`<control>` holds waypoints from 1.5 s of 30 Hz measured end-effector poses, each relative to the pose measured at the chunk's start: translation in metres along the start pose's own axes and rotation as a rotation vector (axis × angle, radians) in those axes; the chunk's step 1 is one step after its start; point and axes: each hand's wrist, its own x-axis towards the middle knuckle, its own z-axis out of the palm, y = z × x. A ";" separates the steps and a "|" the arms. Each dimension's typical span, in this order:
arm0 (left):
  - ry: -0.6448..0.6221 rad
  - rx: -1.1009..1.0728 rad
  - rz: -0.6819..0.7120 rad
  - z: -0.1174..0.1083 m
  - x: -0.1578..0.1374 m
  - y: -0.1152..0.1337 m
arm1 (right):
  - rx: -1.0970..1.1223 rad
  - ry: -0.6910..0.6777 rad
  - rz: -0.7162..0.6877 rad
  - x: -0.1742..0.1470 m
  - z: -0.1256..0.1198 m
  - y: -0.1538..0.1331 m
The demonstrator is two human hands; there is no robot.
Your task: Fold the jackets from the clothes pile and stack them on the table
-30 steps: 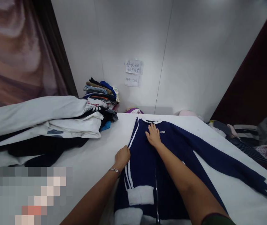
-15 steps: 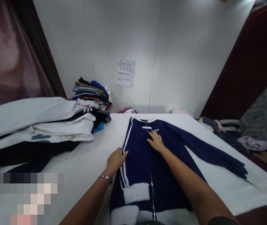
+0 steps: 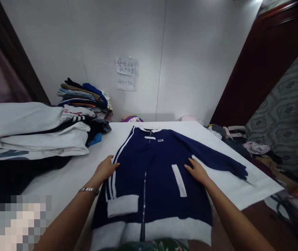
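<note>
A navy zip jacket (image 3: 159,174) with white collar, cuff, pocket trim and hem lies front up on the white table. The sleeve on the left, with two white stripes, is folded down along the body, its white cuff (image 3: 123,205) near the hem. The other sleeve (image 3: 209,153) stretches out to the right. My left hand (image 3: 106,170) grips the jacket's left edge, thumb on top and fingers partly hidden. My right hand (image 3: 197,170) rests on the right side edge below the armpit, its visible fingers apart.
A heap of white and black clothes (image 3: 34,136) lies on the left, with a folded stack (image 3: 83,96) behind it. Paper signs (image 3: 127,75) are stuck to the wall. More clothes (image 3: 243,143) lie beyond the table's (image 3: 259,184) right edge.
My right hand has moved from the chest down to the jacket's right edge, uncovering the front and pocket trim. My left hand stays at the left edge. The view has shifted rightward.
</note>
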 end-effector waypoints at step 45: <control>-0.297 -0.163 0.532 -0.008 -0.156 0.008 | 0.058 -0.286 -0.549 0.017 0.027 -0.214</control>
